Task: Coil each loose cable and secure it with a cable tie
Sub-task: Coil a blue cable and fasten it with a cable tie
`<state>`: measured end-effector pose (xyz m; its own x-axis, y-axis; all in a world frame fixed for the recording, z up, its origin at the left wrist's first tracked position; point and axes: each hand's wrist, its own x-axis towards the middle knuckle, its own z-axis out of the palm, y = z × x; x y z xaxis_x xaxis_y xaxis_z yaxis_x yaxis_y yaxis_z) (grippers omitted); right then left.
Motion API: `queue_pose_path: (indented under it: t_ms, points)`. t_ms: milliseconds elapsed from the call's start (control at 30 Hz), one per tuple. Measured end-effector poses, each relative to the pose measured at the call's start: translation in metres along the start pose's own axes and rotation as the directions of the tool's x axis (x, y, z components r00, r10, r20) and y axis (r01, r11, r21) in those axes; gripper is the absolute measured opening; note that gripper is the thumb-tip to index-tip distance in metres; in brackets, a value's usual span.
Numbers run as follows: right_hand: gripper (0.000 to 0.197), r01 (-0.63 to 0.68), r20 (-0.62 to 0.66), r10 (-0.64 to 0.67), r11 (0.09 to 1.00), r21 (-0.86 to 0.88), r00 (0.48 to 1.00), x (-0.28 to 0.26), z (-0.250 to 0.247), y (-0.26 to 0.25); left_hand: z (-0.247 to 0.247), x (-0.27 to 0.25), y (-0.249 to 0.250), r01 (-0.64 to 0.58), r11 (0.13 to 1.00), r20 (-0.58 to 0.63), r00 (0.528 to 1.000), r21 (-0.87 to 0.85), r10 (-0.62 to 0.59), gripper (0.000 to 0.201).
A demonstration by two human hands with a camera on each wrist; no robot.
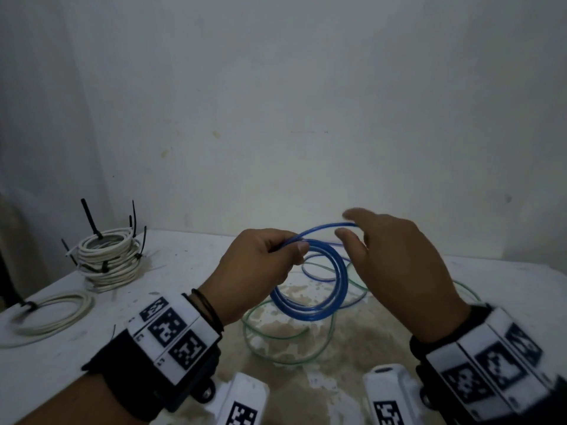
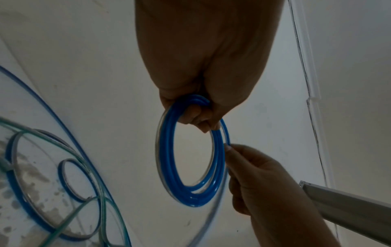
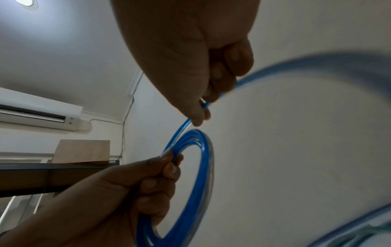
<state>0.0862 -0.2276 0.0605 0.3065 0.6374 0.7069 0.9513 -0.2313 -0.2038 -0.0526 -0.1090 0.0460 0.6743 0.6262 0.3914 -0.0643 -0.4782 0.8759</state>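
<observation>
Above the stained white table (image 1: pixel 383 357), the left hand (image 1: pixel 260 271) grips a small coil of blue cable (image 1: pixel 319 305), fingers and thumb curled round several turns at the coil's upper left so the ring hangs free of the surface. Just to its right, the right hand (image 1: pixel 399 265) pinches a single strand of the same cable between thumb and fingers (the wrist view shows this more plainly than the blurred head view), close beside the coil's top. From there the loose remainder arcs away and lies in wide loops on the table under both hands, mixed with a thin green cable (image 1: pixel 276 338). At the table's far left corner stands a stack of white cable coils (image 1: pixel 107 259) bound with black cable ties (image 1: pixel 92 220), and a single white coil (image 1: pixel 52 314) lies nearer.
</observation>
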Motion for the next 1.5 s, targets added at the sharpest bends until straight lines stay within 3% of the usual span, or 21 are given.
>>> queue_pose_path:
  t_ms: [67, 133, 200, 233, 300, 333, 367, 567, 633, 733, 767, 933, 1000, 1100, 1167, 1233, 1300, 1400, 1500]
  points:
    - [0.023, 0.002, 0.042, -0.003, 1.000, 0.019, 0.999, -0.001, 0.005, 0.008, 0.001, 0.000, -0.001, 0.014, 0.999, -0.012, 1.000, -0.038, -0.015, 0.014]
    - [0.020, -0.018, 0.049, 0.010, 0.989, 0.148, 0.999, -0.003, 0.008, 0.012, -0.001, 0.001, -0.002, 0.043, 0.991, -0.016, 0.999, -0.124, -0.046, 0.015]
    - [0.018, -0.122, 0.135, 0.082, 0.939, 0.320, 0.987, -0.005, 0.012, 0.014, -0.002, 0.001, -0.005, 0.068, 0.981, -0.004, 0.998, -0.179, -0.070, 0.016]
    - [0.019, -0.220, 0.210, 0.135, 0.859, 0.462, 0.968, -0.007, 0.014, 0.014, -0.001, 0.000, -0.006, 0.081, 0.975, 0.004, 0.997, -0.208, -0.082, 0.016]
    - [0.020, -0.422, 0.373, 0.204, 0.543, 0.726, 0.905, -0.013, 0.018, 0.009, 0.002, 0.000, -0.007, 0.118, 0.951, 0.021, 0.993, -0.286, -0.116, 0.015]
    - [0.021, -0.482, 0.426, 0.224, 0.392, 0.784, 0.876, -0.015, 0.019, 0.005, 0.003, 0.000, -0.008, 0.135, 0.936, 0.028, 0.991, -0.325, -0.133, 0.016]
    - [0.022, -0.506, 0.452, 0.236, 0.298, 0.809, 0.861, -0.018, 0.020, 0.002, 0.005, -0.001, -0.008, 0.149, 0.922, 0.035, 0.989, -0.358, -0.147, 0.016]
    - [0.026, -0.500, 0.456, 0.258, 0.135, 0.856, 0.852, -0.025, 0.027, -0.005, 0.012, -0.004, -0.010, 0.189, 0.867, 0.003, 0.977, -0.461, -0.211, 0.017]
    - [0.025, -0.453, 0.401, 0.274, 0.158, 0.878, 0.874, -0.027, 0.031, -0.007, 0.016, -0.005, -0.011, 0.181, 0.853, -0.038, 0.973, -0.490, -0.228, 0.017]
    - [0.018, -0.370, 0.292, 0.254, 0.362, 0.856, 0.922, -0.032, 0.038, -0.010, 0.019, -0.006, -0.012, 0.159, 0.819, -0.086, 0.966, -0.551, -0.245, 0.017]
    - [0.019, -0.366, 0.283, 0.264, 0.355, 0.860, 0.922, -0.035, 0.041, -0.011, 0.021, -0.006, -0.013, 0.152, 0.805, -0.095, 0.964, -0.573, -0.249, 0.016]
    - [0.025, -0.356, 0.309, 0.329, 0.095, 0.929, 0.893, -0.041, 0.048, -0.017, 0.033, -0.014, -0.020, 0.138, 0.725, -0.078, 0.963, -0.675, -0.257, 0.016]
    - [0.024, -0.351, 0.303, 0.333, 0.093, 0.932, 0.893, -0.040, 0.046, -0.012, 0.034, -0.018, -0.021, 0.175, 0.704, -0.010, 0.968, -0.688, -0.251, 0.018]
    - [0.025, -0.384, 0.320, 0.267, 0.237, 0.893, 0.909, -0.040, 0.040, 0.000, 0.028, -0.021, -0.022, 0.256, 0.829, 0.065, 0.964, -0.497, -0.258, 0.020]
    - [0.027, -0.362, 0.320, 0.170, 0.415, 0.834, 0.932, -0.041, 0.037, 0.006, 0.025, -0.019, -0.020, 0.226, 0.939, 0.040, 0.974, -0.259, -0.223, 0.022]
    - [0.027, -0.262, 0.285, 0.061, 0.612, 0.746, 0.956, -0.043, 0.035, 0.005, 0.028, -0.017, -0.017, 0.179, 0.976, 0.064, 0.983, -0.127, -0.172, 0.030]
    - [0.024, -0.200, 0.246, 0.027, 0.672, 0.713, 0.969, -0.046, 0.037, 0.004, 0.036, -0.018, -0.014, 0.156, 0.983, 0.092, 0.985, -0.094, -0.148, 0.042]
    - [0.015, -0.232, 0.184, 0.142, 0.583, 0.779, 0.973, -0.051, 0.038, 0.010, 0.047, -0.021, -0.015, 0.163, 0.960, 0.073, 0.986, -0.227, -0.150, 0.045]
    - [0.037, -0.261, 0.165, 0.231, 0.484, 0.835, 0.959, -0.059, 0.034, 0.014, 0.056, -0.025, -0.016, 0.221, 0.852, 0.063, 0.974, -0.474, -0.217, 0.040]
